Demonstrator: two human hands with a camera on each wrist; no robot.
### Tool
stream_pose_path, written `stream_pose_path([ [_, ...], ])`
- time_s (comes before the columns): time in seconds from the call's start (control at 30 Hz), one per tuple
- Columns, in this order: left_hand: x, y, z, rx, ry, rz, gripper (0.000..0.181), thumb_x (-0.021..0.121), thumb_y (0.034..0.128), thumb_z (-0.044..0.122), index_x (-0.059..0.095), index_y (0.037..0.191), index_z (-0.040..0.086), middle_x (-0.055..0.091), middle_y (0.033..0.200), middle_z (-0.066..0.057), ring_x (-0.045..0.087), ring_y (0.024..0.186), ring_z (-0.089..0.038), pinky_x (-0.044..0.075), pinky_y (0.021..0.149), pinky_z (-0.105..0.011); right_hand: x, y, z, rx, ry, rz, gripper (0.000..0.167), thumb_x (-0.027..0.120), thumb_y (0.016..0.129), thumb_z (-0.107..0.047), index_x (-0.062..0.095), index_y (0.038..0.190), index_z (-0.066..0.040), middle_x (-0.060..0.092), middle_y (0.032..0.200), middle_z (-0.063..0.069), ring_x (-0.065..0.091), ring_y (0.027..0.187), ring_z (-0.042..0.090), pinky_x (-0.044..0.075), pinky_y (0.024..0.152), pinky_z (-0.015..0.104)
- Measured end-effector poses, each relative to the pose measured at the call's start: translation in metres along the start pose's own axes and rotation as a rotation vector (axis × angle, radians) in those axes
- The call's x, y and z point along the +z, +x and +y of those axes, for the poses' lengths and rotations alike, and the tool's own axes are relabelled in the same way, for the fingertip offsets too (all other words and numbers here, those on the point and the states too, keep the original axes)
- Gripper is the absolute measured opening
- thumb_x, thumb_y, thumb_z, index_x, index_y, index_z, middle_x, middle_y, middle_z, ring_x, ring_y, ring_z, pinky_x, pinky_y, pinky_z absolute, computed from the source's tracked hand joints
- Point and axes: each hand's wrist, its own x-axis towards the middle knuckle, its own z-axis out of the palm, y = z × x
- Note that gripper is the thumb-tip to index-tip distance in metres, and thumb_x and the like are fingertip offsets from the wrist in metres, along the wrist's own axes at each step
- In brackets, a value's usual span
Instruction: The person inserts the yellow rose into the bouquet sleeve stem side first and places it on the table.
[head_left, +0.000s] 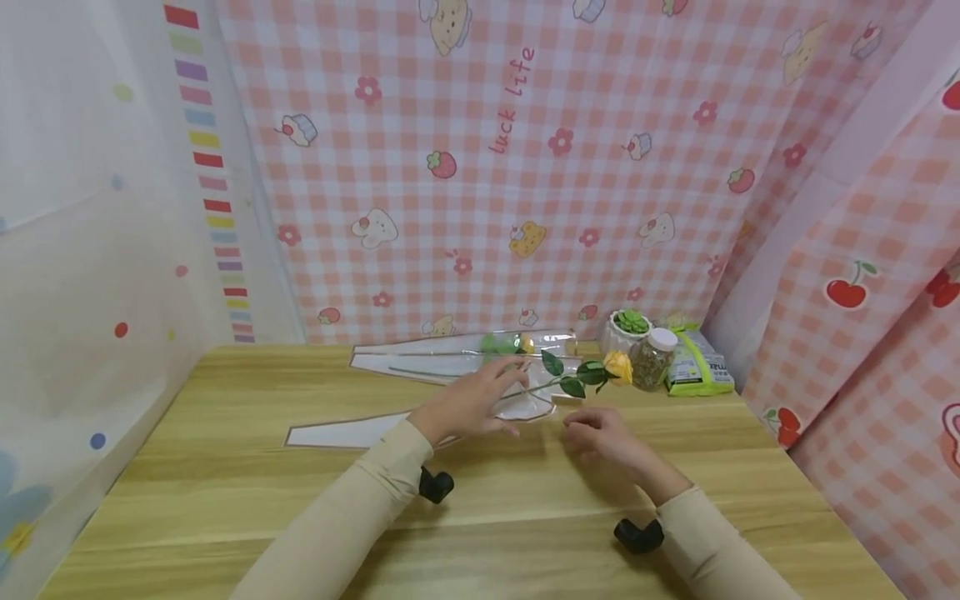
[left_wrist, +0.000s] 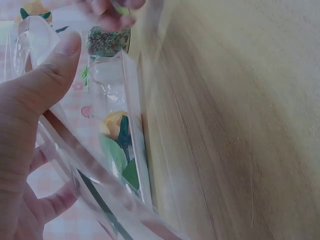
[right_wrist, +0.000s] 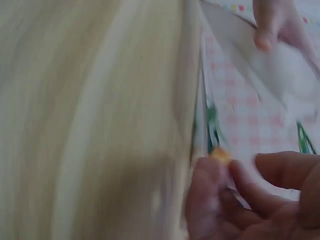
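My left hand [head_left: 476, 400] holds a white and clear flower sleeve [head_left: 337, 432] with a brown edge, tilted above the table. In the left wrist view, the thumb lies on the near face of that sleeve [left_wrist: 62, 131] and the fingers are behind it. A yellow artificial rose [head_left: 618, 367] with green leaves sticks out past the sleeve's wide end. My right hand [head_left: 611, 440] hovers to the right, fingers loosely bent and thumb apart, with nothing visible between them [right_wrist: 245, 200]. Behind, a second sleeve [head_left: 375, 360] lies on the table with another yellow rose [left_wrist: 114, 125] inside.
At the back right stand a potted succulent [head_left: 626, 331], a white-lidded jar of dried bits [head_left: 652, 360] and a green and grey packet [head_left: 699, 367]. A pink checked curtain [head_left: 480, 192] hangs behind the wooden table [head_left: 510, 533].
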Motion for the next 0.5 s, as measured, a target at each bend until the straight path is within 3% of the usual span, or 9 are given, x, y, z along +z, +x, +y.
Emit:
stream_pose_path([
  [0.13,0.001,-0.001,-0.001,0.001,0.013,0.007,0.07,0.081,0.0827,0.045,0.049,0.136,0.014,0.03,0.161,-0.017,0.049,0.135,-0.034,0.049,0.104,-0.043,-0.016,-0.01,0.004,0.059,0.02,0.129,0.047,0.052,0.104,-0.007,0.035,0.141,0.015,0.056,0.124,0.029,0.061,0.094,0.021,0.056,0.072,0.03],
  [0.23,0.002,-0.002,-0.001,0.008,0.031,0.01,0.069,0.081,0.083,0.046,0.049,0.136,0.015,0.029,0.162,-0.015,0.049,0.134,-0.033,0.05,0.104,-0.043,-0.023,-0.013,-0.002,-0.004,0.063,0.282,0.065,0.054,0.103,-0.002,0.016,0.156,0.002,0.033,0.15,0.03,0.054,0.116,0.033,0.054,0.08,0.026],
  [0.3,0.003,-0.001,-0.002,0.021,0.032,0.017,0.069,0.082,0.0824,0.045,0.05,0.135,0.014,0.029,0.162,-0.015,0.05,0.133,-0.032,0.05,0.104,-0.042,-0.025,-0.014,-0.009,-0.073,0.083,0.349,0.074,0.054,0.102,0.002,0.008,0.16,-0.004,0.024,0.157,0.029,0.048,0.126,0.039,0.053,0.084,0.022],
  [0.4,0.003,0.0,-0.001,0.045,0.03,0.029,0.068,0.083,0.0812,0.044,0.052,0.133,0.013,0.029,0.162,-0.015,0.05,0.133,-0.032,0.049,0.105,-0.041,-0.026,-0.015,-0.021,-0.148,0.077,0.408,0.07,0.051,0.102,0.005,0.015,0.161,-0.007,0.025,0.159,0.026,0.044,0.132,0.039,0.05,0.083,0.016],
  [0.5,0.003,0.001,0.0,0.047,0.017,0.025,0.068,0.084,0.0805,0.042,0.052,0.133,0.012,0.029,0.162,-0.015,0.05,0.134,-0.032,0.047,0.107,-0.041,-0.026,-0.017,-0.029,-0.17,0.03,0.455,0.062,0.051,0.101,0.007,0.025,0.157,-0.002,0.036,0.154,0.025,0.046,0.13,0.037,0.049,0.08,0.014],
])
